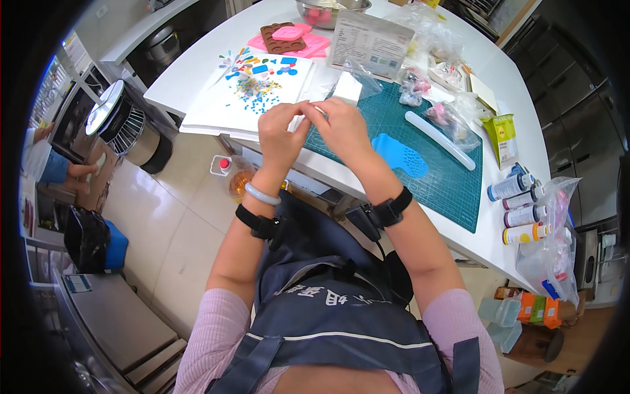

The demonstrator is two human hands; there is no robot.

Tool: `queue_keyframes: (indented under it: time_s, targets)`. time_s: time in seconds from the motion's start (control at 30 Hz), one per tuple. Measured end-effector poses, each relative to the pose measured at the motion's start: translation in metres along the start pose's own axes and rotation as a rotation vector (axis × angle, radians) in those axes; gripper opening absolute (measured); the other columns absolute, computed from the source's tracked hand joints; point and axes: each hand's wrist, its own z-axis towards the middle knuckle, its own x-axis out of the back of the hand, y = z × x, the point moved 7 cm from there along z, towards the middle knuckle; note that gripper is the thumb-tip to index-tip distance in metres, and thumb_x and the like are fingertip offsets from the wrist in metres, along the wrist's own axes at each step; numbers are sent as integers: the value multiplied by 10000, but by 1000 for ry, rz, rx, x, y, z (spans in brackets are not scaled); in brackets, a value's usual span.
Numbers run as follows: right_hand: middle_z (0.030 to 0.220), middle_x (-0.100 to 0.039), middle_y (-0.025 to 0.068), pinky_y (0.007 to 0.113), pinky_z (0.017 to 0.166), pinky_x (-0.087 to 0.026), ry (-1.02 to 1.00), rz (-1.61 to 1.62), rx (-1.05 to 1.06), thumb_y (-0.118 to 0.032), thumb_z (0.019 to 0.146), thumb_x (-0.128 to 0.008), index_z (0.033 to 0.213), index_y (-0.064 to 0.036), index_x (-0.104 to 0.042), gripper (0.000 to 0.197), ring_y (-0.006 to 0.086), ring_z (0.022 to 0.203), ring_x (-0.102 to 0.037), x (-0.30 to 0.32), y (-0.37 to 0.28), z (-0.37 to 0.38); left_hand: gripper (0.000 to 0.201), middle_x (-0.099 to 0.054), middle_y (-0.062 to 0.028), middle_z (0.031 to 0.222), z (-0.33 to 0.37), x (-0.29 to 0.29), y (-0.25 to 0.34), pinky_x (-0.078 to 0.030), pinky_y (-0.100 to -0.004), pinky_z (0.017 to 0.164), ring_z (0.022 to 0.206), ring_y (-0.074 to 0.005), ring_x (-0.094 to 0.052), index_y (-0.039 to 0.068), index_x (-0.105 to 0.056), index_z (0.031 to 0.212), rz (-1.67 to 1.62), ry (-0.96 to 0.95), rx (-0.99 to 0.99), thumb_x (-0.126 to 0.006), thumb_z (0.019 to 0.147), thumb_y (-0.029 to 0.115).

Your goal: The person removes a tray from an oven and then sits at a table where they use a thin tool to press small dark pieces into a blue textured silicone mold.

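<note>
My left hand [282, 134] and my right hand [342, 128] meet above the table's near edge, thumbs and fingertips pinched together. Whatever sits between the fingertips is hidden or too small to make out. Just beyond my right fingers stands a white block [347, 88] beside clear plastic wrap. A white sheet [207, 108] lies beyond my left hand, strewn with tiny coloured beads [257, 92] and small blue, red and yellow shapes [260, 69]. On the green cutting mat [453, 190], right of my hands, rest a flat blue textured piece [399, 156] and a white rolling pin [440, 140].
Pink moulds [316, 44], a brown mould [281, 39], a metal bowl [325, 16] and a grey pouch [369, 46] stand farther back. Plastic bags [456, 125], a green pouch [501, 139] and small bottles [525, 233] line the right. An oil jug [239, 182] stands below the table.
</note>
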Motion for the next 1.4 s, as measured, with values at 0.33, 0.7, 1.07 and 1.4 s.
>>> queue_keyframes:
  time_s: [0.33, 0.7, 1.07, 1.4]
  targets:
    - [641, -601, 48, 294, 561, -448, 96, 368, -104, -331, 1017, -444, 920, -33, -695, 402, 144, 565, -560, -3, -10, 35, 201, -697, -121, 842, 3, 31, -55, -522, -367, 702, 777, -299, -673, 38, -691, 893, 173, 59, 35, -737, 701, 0]
    - [889, -664, 103, 305, 674, -517, 133, 458, 0, -270, 962, -557, 982, -17, -692, 288, 238, 763, -663, -61, 10, 34, 243, -695, -115, 842, 5, 23, -54, -511, -374, 702, 787, -290, -670, 49, -691, 927, 193, 20, 16, -737, 693, -2]
    - [974, -687, 68, 226, 631, -527, 89, 756, -171, -316, 1034, -431, 1244, -33, -586, 385, 111, 775, -660, -36, -1, 26, 228, -686, -105, 857, 5, 26, -57, -513, -354, 707, 784, -273, -661, 54, -707, 940, 229, -10, 24, -729, 721, -7]
    - [928, -703, 115, 282, 683, -507, 145, 366, -125, -202, 810, -744, 1089, -40, -691, 326, 169, 797, -667, 27, 21, -29, 312, -663, -112, 859, -11, -23, 23, -508, -325, 706, 762, -241, -643, 13, -679, 1016, -8, -71, 45, -708, 718, -76]
